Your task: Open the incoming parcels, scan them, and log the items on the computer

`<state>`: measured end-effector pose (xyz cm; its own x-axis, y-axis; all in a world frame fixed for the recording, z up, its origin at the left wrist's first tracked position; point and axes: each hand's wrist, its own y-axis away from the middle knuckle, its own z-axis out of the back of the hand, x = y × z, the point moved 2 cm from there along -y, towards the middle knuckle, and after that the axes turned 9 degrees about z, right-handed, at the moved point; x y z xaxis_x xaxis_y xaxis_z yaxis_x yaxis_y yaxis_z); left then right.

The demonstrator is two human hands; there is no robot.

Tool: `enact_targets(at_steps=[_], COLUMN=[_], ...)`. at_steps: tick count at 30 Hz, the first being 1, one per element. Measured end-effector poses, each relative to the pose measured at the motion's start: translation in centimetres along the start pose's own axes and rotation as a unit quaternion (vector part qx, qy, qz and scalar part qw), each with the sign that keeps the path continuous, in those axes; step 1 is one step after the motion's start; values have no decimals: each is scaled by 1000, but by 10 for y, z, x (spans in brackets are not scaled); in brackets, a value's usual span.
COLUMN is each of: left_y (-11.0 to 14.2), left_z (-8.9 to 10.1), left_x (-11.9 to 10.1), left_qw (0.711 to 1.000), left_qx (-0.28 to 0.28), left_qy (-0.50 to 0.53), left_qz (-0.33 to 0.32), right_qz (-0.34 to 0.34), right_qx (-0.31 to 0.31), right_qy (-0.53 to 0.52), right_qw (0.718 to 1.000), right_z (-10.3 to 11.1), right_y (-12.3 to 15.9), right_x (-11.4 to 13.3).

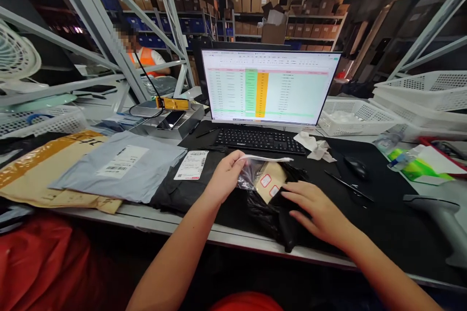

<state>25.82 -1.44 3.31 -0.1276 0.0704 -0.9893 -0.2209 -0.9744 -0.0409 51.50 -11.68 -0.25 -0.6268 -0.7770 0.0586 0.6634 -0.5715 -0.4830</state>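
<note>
My left hand point(226, 172) pinches the top edge of a clear zip bag point(251, 175) and holds it up just in front of the keyboard point(260, 140). Inside the bag is a tan card with two small red-bordered labels point(270, 182). My right hand point(316, 214) lies on a crumpled black plastic bag point(272, 214) below the clear bag, fingers stretched forward and pressing on it. Both rest on a black desk mat point(383, 214).
A monitor point(269, 86) shows a spreadsheet. Grey point(124, 165) and tan point(40, 170) mailers lie left, beside a shipping label point(191, 165). A mouse point(356, 167), pen point(348, 185), tissue point(314, 146), white baskets point(355, 116) and a scanner point(441, 214) lie right. A person in an orange vest point(148, 57) works behind.
</note>
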Motion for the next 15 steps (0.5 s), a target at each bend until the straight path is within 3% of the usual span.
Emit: enact_targets(at_steps=[2, 4, 7, 9, 12, 15], left_y=[3, 1, -3, -3, 2, 11], left_z=[1, 13, 42, 52, 47, 27], left_x=[-2, -2, 3, 7, 6, -4], left_qw=[997, 993, 967, 957, 967, 983], left_qx=[8, -68, -218, -258, -236, -166], left_qy=[71, 100, 131, 129, 92, 68], left_qz=[13, 0, -23, -32, -41, -37], right_qz=[20, 13, 51, 82, 53, 2], right_qx=[37, 73, 106, 100, 105, 100], right_qy=[-24, -42, -27, -1, 5, -55], right_qw=[999, 996, 993, 992, 993, 993], right_z=[-10, -22, -41, -49, -47, -32], right_y=[-21, -31, -22, -7, 12, 13], right_x=[5, 9, 18, 24, 25, 24])
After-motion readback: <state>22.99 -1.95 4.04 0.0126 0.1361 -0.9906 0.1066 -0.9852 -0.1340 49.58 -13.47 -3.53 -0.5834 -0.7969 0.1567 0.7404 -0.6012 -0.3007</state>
